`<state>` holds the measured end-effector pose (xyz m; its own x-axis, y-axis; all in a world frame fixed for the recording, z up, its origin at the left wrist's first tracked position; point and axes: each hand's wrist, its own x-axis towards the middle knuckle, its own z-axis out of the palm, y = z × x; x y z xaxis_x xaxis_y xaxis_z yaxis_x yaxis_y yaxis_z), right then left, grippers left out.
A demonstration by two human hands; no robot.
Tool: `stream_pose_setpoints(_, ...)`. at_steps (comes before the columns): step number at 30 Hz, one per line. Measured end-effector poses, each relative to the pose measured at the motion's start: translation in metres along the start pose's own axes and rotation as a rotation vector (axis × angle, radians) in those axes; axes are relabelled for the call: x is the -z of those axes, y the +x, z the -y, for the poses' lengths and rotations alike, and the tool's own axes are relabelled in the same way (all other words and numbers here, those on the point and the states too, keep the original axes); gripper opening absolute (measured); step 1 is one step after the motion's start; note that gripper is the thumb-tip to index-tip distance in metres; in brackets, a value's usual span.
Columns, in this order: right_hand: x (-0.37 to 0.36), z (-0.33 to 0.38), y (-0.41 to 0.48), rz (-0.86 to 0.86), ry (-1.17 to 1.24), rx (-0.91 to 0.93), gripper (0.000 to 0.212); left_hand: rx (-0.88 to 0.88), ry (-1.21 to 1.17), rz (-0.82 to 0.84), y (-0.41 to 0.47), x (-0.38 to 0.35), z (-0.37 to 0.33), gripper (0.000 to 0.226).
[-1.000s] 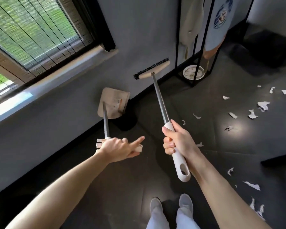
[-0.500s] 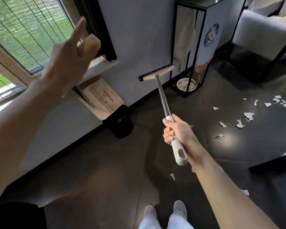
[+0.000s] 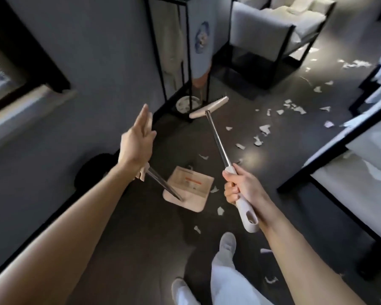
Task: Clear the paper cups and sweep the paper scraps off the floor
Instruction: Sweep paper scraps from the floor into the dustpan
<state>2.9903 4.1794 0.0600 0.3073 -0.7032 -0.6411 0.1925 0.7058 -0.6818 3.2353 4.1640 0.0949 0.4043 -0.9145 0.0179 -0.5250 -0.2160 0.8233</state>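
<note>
My right hand (image 3: 240, 188) grips the white grip of a broom whose metal pole (image 3: 218, 139) slants up and away from me. The broom's beige head (image 3: 209, 106) hangs low by the foot of a black rack. My left hand (image 3: 139, 137) is lifted with straight fingers and holds nothing. Just under its wrist shows the top of the dustpan handle (image 3: 143, 172); I cannot tell if they touch. The beige dustpan (image 3: 189, 190) sits on the dark floor between my arms. White paper scraps (image 3: 262, 133) lie scattered over the floor to the right. No paper cups are in view.
A black metal rack (image 3: 163, 62) stands against the grey wall with a plate (image 3: 186, 103) at its foot. A black bin (image 3: 97, 170) sits by the wall on the left. A grey armchair (image 3: 273, 29) is at the back, white black-framed furniture (image 3: 361, 161) on the right.
The view has swung right. My left hand came down from window height to just above the dustpan handle. The dustpan now sits on the floor before me. The broom head dropped lower.
</note>
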Motion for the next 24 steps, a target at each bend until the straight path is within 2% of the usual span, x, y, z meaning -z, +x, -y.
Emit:
stream_pose_setpoints(6, 0.091, 0.053, 0.054, -0.164, 0.063, 0.022, 0.014, -0.034, -0.101, 0.194, 0.059, -0.136, -0.06, 0.068)
stream_pose_setpoints(8, 0.127, 0.088, 0.07, -0.186, 0.087, 0.035, 0.009, -0.043, -0.129, 0.243, 0.086, -0.181, -0.091, 0.069)
stream_pose_setpoints(14, 0.211, 0.199, 0.109, -0.267, 0.296, 0.101, 0.012, -0.109, -0.194, 0.35, 0.174, -0.301, -0.192, 0.073)
stream_pose_setpoints(17, 0.246, 0.256, 0.133, -0.308, 0.329, 0.149, 0.014, -0.173, -0.244, 0.455, 0.222, -0.358, -0.234, 0.072)
stream_pose_setpoints(21, 0.299, 0.331, 0.186, -0.367, 0.363, 0.194, 0.023, -0.159, -0.356, 0.586, 0.293, -0.435, -0.281, 0.069)
stream_pose_setpoints(24, 0.343, 0.392, 0.241, -0.416, 0.411, 0.218, 0.045, -0.189, -0.366, 0.654, 0.358, -0.494, -0.322, 0.066)
